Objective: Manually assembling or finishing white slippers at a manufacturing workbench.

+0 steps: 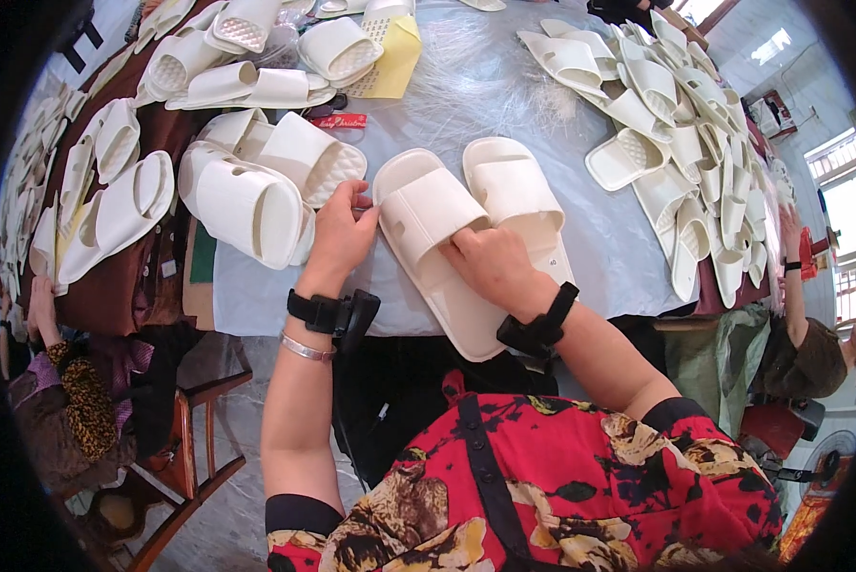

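A pair of cream open-toe slippers lies side by side in front of me at the table's front edge, soles down. My right hand (493,269) is at the left slipper (430,210) of the pair, its fingers closed at the rear edge of the strap and the fingertips partly hidden there. Beside it lies the right slipper (514,181), partly covered by that hand. My left hand (344,234) is next to the left slipper's outer edge, fingers loosely curled and apart, with nothing visible in them. Left of it lie more cream slippers (247,205), some stacked.
A large heap of slippers (671,114) covers the table's right side. More slippers (251,86) lie at the far left, with a yellow sheet (390,62) and a red tag (340,121). Clear plastic film (485,71) lies at the back. Other people work at both sides.
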Motion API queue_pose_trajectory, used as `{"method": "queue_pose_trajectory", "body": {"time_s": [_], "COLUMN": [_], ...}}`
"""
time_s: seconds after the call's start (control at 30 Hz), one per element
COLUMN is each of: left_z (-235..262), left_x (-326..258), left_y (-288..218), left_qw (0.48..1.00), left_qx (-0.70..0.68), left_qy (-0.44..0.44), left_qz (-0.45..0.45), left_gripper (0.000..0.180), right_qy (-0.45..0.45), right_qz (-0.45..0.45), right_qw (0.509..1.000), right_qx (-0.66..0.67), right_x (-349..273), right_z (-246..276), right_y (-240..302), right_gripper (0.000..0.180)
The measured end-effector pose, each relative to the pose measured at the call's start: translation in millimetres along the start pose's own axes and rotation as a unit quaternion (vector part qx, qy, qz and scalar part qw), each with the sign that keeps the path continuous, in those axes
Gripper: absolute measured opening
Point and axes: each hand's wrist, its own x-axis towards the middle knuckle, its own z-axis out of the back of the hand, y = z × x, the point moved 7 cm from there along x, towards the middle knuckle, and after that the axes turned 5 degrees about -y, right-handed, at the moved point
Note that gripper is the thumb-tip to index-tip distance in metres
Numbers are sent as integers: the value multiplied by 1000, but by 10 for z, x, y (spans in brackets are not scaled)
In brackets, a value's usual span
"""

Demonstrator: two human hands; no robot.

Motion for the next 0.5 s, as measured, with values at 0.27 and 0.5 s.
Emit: {"method": "queue_pose_trajectory", "body": {"time_s": [0.27,0.5], "left_z": [33,217], "left_x": [2,212], "left_y": [-152,-210], "left_qw": [976,990], "left_qx": [180,-120], "left_qy": [-11,-79], "left_qz": [-120,-7], "left_gripper": [19,23], "right_qy": [5,-25], "right_qz": [27,94], "right_qw": [999,986], "right_qx": [36,132], "right_x": [-38,-374], "right_z": [31,809], "right_y": [13,116], "right_gripper": [20,14]}}
